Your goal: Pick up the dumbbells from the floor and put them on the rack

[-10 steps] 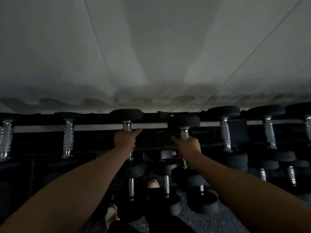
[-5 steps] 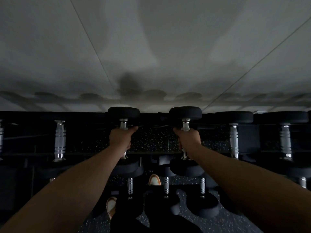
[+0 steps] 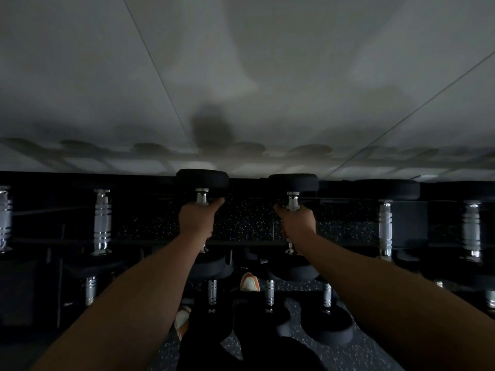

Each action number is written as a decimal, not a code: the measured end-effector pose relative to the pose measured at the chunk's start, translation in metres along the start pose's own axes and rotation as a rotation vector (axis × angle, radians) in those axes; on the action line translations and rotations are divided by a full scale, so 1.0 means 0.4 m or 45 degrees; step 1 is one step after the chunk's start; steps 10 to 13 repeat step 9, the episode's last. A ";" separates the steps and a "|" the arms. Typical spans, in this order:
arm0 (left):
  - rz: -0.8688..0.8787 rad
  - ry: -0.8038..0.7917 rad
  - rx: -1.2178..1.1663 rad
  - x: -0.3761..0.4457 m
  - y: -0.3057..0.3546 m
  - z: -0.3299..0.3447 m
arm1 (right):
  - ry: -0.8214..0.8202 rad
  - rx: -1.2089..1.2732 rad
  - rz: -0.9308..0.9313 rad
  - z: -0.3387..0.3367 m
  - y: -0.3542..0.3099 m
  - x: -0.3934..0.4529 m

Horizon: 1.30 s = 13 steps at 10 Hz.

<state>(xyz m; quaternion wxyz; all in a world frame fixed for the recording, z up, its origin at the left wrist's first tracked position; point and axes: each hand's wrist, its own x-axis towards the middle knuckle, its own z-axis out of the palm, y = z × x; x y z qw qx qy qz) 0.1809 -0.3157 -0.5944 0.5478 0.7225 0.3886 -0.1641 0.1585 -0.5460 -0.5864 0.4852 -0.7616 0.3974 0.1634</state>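
My left hand (image 3: 197,219) is closed around the chrome handle of a black dumbbell (image 3: 202,180), whose far head reaches the back of the rack's top tier. My right hand (image 3: 297,223) grips the handle of a second black dumbbell (image 3: 293,183) beside it, about a forearm's width to the right. Both dumbbells point away from me, their near heads (image 3: 292,270) hanging below my wrists at the front rail. The dark rack (image 3: 249,243) runs across the whole view. In the dim light I cannot tell whether the dumbbells rest on the rack.
Other dumbbells sit on the top tier at left (image 3: 102,220) and right (image 3: 385,226). A lower tier holds several more (image 3: 326,295). My shoes (image 3: 249,281) stand on the speckled floor (image 3: 359,354) under the rack. A pale wall (image 3: 241,76) rises behind.
Both hands have carried their dumbbells further toward the back of the top tier. The view has closed in on the rack, and the right dumbbell now lines up with the left.
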 end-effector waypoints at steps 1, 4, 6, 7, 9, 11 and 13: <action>0.023 -0.008 0.024 -0.003 -0.001 -0.003 | 0.014 -0.019 -0.012 0.003 0.000 -0.005; 0.040 -0.012 0.074 -0.011 0.005 -0.006 | -0.032 -0.076 -0.015 -0.006 -0.010 -0.022; 0.211 -0.013 0.297 -0.043 0.016 -0.043 | -0.067 -0.221 -0.052 -0.022 -0.035 -0.046; 0.334 -0.078 0.324 -0.067 0.021 -0.068 | -0.038 -0.300 -0.173 -0.025 -0.058 -0.073; 0.571 -0.159 0.366 -0.147 0.062 -0.151 | 0.027 -0.486 -0.330 -0.037 -0.103 -0.192; 0.571 -0.159 0.366 -0.147 0.062 -0.151 | 0.027 -0.486 -0.330 -0.037 -0.103 -0.192; 0.571 -0.159 0.366 -0.147 0.062 -0.151 | 0.027 -0.486 -0.330 -0.037 -0.103 -0.192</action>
